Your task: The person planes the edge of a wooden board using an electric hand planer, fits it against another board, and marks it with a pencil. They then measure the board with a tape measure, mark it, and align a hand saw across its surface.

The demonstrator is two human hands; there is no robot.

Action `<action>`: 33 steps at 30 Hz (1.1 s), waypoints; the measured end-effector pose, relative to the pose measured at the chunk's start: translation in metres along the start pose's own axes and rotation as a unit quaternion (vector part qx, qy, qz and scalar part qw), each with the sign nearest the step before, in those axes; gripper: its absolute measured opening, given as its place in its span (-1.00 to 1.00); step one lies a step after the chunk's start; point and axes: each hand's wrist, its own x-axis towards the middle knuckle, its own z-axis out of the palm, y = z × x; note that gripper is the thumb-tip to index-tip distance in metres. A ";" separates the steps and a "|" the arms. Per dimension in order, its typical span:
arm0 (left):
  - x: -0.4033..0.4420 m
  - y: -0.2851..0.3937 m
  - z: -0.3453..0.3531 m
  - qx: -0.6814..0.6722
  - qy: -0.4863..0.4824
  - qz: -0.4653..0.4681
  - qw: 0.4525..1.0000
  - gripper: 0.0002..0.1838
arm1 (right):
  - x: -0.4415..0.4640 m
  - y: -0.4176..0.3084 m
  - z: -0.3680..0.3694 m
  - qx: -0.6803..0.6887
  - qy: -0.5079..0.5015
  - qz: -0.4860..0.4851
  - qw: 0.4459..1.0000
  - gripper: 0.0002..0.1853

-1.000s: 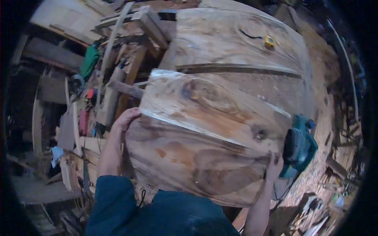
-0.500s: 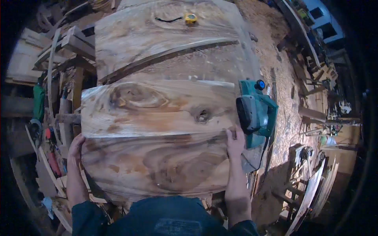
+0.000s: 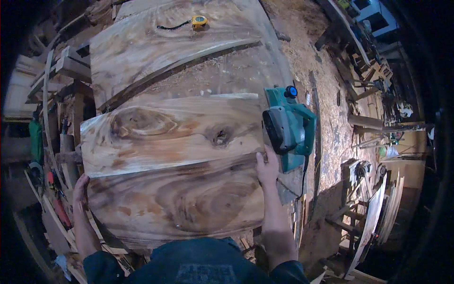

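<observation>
Two broad wooden boards lie edge to edge before me. The far board has a pale sawn surface with dark knots; the near board shows brown swirling grain. At the left end of their seam, my left hand is curled against the near board's end. My right hand holds the seam's right end, its thumb on top and its other fingers partly hidden. Just beyond that hand, a teal electric planer with a blue knob rests beside the boards, its black cord trailing toward me.
Farther off, a larger slab carries a yellow tape measure. A curved wooden strip lies along its near side. Wood shavings cover the floor at right. Timber offcuts and a green tool crowd the left.
My view has turned, so the whole scene sits farther left and slopes more. Both hands stay at the ends of the seam; the planer keeps its place beside the boards.
</observation>
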 end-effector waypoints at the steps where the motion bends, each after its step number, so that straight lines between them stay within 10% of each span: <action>1: -0.008 0.007 0.017 -0.007 0.022 0.012 1.000 -0.42 | 0.002 0.005 0.001 0.004 -0.002 0.004 1.000 -0.49; 9: 0.015 0.051 0.006 0.301 0.006 0.034 0.953 -0.58 | 0.027 -0.002 -0.004 0.027 -0.010 0.004 1.000 -0.58; 10: 0.008 0.057 0.022 0.269 0.042 0.148 0.951 -0.58 | 0.032 -0.016 -0.014 0.051 -0.002 0.012 0.999 -0.58; 15: 0.010 0.158 0.021 0.225 0.229 0.078 0.944 -0.31 | 0.057 -0.115 -0.077 0.285 -0.044 0.045 0.956 -0.59; 20: 0.057 0.204 0.003 0.258 0.317 0.051 0.911 -0.23 | 0.055 -0.140 -0.086 0.154 -0.072 -0.007 0.985 -0.24; 23: 0.042 0.226 0.038 0.249 0.336 0.069 0.906 -0.22 | 0.064 -0.141 -0.073 -0.005 0.044 -0.228 0.973 -0.36; 29: 0.084 0.220 -0.032 0.261 0.335 0.238 0.874 -0.27 | 0.017 -0.190 -0.141 0.034 -0.003 -0.210 0.977 -0.57; 33: 0.025 0.281 -0.030 0.298 0.307 0.141 0.893 -0.37 | -0.050 -0.183 -0.173 -0.025 -0.076 -0.286 0.955 -0.60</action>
